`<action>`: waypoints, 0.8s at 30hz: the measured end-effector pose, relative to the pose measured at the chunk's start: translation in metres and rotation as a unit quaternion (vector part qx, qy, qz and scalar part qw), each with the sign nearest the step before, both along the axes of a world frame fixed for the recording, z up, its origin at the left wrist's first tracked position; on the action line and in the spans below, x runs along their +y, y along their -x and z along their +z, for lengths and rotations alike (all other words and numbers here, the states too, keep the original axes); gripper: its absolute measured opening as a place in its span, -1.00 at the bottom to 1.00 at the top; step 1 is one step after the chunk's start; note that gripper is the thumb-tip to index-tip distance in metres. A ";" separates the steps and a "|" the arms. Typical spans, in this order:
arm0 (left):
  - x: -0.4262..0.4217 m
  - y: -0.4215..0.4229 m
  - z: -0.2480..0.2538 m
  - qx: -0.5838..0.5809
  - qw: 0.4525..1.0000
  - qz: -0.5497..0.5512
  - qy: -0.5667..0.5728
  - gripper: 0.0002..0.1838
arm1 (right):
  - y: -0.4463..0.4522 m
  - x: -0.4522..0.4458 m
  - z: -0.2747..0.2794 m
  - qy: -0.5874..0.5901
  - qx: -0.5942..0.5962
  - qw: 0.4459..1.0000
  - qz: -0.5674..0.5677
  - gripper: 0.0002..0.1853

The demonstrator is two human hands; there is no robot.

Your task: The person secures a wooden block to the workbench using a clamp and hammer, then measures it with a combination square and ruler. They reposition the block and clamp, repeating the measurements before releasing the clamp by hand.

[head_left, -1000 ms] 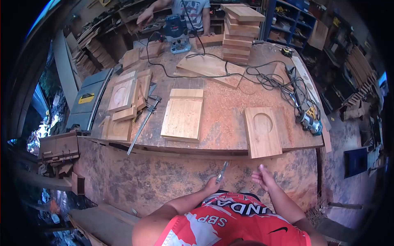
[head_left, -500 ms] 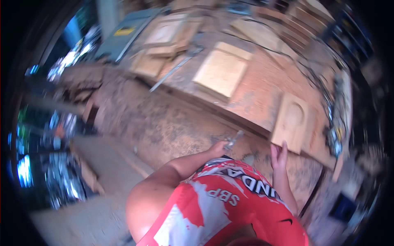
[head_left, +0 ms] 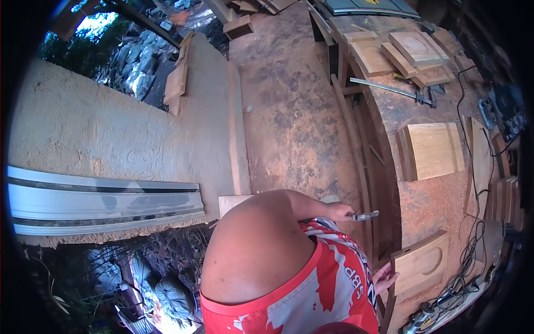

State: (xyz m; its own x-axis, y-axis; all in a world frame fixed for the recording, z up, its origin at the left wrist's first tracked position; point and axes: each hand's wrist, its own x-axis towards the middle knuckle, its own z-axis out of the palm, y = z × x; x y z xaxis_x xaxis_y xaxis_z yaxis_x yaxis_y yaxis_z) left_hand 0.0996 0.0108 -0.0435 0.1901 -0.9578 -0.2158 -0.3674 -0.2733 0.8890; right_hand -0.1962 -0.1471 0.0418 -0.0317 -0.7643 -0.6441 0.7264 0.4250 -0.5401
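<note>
My left hand is closed around a short metal tool, held over the gap in front of the workbench; the tool's exact kind is unclear. My right hand is at the bench's front edge, its fingers apart and touching the near edge of a wooden board. A curved recess is cut into that board's top face. Farther along the bench lies another pale board on top of other wood. A bar clamp lies beyond it.
Stacked boards sit at the bench's far end, near a grey-green machine table. Black cables run along the bench's right side. A low wall stands on the left, with white metal channels beside it. Sawdust covers the bench.
The view has swung left, showing more of the low wall and floor. My left hand still holds the metal tool, and my right hand remains at the recessed board's edge.
</note>
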 end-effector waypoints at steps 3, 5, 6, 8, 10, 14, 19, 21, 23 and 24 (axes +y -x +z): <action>-0.002 -0.002 -0.005 0.015 0.999 -0.006 -0.032 -0.75 | 0.008 -0.002 -0.017 -0.008 0.038 0.999 -0.004 -0.49; -0.004 -0.008 -0.004 0.009 0.998 -0.027 -0.048 -0.70 | 0.037 -0.007 -0.064 0.206 0.240 0.931 0.182 -0.49; -0.005 -0.011 -0.003 0.002 0.997 -0.044 -0.064 -0.66 | 0.039 -0.012 -0.070 0.205 0.241 0.931 0.179 -0.49; -0.010 -0.017 0.001 -0.009 0.996 -0.055 -0.063 -0.66 | 0.043 -0.020 -0.080 0.193 0.188 0.951 0.151 -0.49; -0.014 -0.023 0.009 -0.020 0.996 -0.064 -0.062 -0.67 | 0.040 -0.025 -0.077 0.184 0.185 0.956 0.136 -0.48; -0.015 -0.034 0.020 0.004 0.997 -0.061 -0.048 -0.76 | 0.036 -0.029 -0.073 0.212 0.209 0.944 0.142 -0.44; -0.015 -0.044 -0.002 -0.011 0.998 -0.069 -0.007 -0.76 | 0.050 -0.051 -0.092 0.155 0.226 0.953 0.127 -0.43; -0.014 -0.050 -0.004 -0.021 0.996 -0.085 -0.030 -0.76 | 0.049 -0.053 -0.094 0.150 0.250 0.948 0.129 -0.43; -0.011 -0.054 -0.005 -0.019 0.996 -0.086 -0.023 -0.76 | 0.052 -0.054 -0.093 0.149 0.255 0.948 0.122 -0.45; -0.010 -0.057 -0.006 -0.018 0.996 -0.087 -0.017 -0.76 | 0.057 -0.056 -0.097 0.149 0.257 0.947 0.122 -0.45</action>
State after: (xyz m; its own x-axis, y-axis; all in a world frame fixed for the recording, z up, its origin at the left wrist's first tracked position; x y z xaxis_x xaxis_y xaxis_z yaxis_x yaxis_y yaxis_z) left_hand 0.1562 0.0009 -0.0491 0.0291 -0.9692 -0.2444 -0.4430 -0.2317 0.8661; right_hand -0.2528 -0.2027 -0.0550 -0.0807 -0.9348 -0.3460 0.2351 0.3195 -0.9180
